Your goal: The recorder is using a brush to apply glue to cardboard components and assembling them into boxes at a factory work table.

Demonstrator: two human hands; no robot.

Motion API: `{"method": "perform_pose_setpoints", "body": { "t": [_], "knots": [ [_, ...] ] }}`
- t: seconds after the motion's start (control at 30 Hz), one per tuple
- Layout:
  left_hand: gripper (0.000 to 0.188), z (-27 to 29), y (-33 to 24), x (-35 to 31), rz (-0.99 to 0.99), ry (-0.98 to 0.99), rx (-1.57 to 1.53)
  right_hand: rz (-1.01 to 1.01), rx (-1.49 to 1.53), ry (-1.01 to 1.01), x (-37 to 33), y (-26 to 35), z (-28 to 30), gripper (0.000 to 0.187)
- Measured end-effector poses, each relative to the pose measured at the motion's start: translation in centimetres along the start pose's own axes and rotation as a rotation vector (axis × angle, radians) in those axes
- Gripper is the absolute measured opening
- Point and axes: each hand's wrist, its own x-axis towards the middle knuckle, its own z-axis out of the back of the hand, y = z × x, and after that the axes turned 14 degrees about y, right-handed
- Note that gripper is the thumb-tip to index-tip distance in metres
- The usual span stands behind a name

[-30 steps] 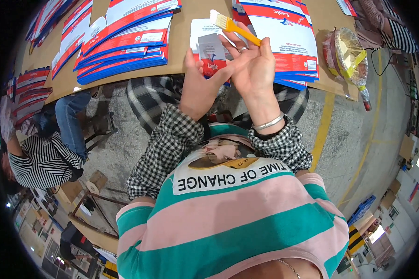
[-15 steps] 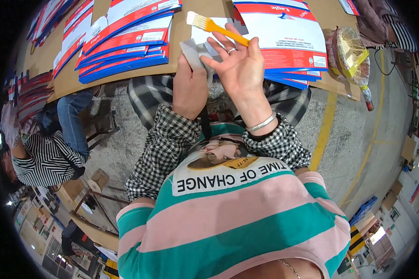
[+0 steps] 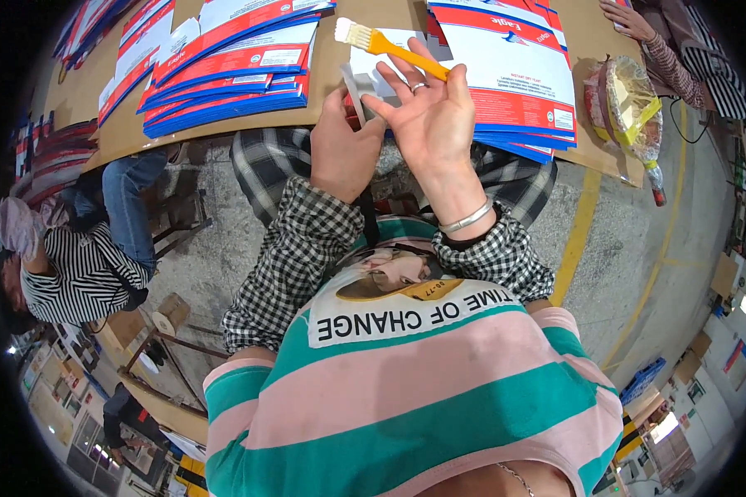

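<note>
My right hand (image 3: 435, 124), palm turned up, holds a brush (image 3: 408, 57) with a yellow handle and pale bristles. The handle lies across the fingers and under the thumb, with the bristles pointing left. Beside it, my left hand (image 3: 344, 153) pinches a thin grey-white piece of card (image 3: 354, 93), seen nearly edge-on. The fingertips of my right hand are close to that card; whether they touch it I cannot tell. Just beyond, a white sheet (image 3: 381, 70) lies on the table, partly covered by the brush and fingers.
Stacks of red, white and blue printed cartons (image 3: 232, 103) lie left, with another stack (image 3: 506, 74) right. A plastic-lined basin (image 3: 622, 99) and a bottle (image 3: 655, 182) sit at the cardboard-covered table's right edge. Co-workers are at left (image 3: 83, 269) and far right (image 3: 680, 54).
My left hand has turned, so the card now shows nearly edge-on instead of broadside. The brush stays in my right hand. At far right, a co-worker's hand has come onto the table.
</note>
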Motion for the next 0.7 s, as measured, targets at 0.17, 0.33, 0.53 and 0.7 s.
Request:
{"method": "perform_pose_setpoints", "body": {
  "t": [0.17, 0.33, 0.53, 0.7],
  "knots": [
    [0.041, 0.2, 1.0, 0.3, 0.01, 0.019, -0.023, 0.003, -0.009, 0.025, 0.2, -0.3, -0.2, 0.061],
    [0.029, 0.5, 1.6, 0.0, -0.058, -0.031, -0.038, 0.068, -0.058, 0.048, -0.2, -0.4, -1.8, 0.061],
    [0.023, 0.9, 3.3, -1.3, -0.165, -0.106, 0.056, 0.386, -0.067, 0.279, -1.4, 5.7, -5.8, 0.057],
    [0.025, 0.6, 3.4, -1.5, -0.27, -0.106, -0.023, 0.36, -0.11, 0.592, -1.7, 12.0, -3.4, 0.054]
  ]
}}
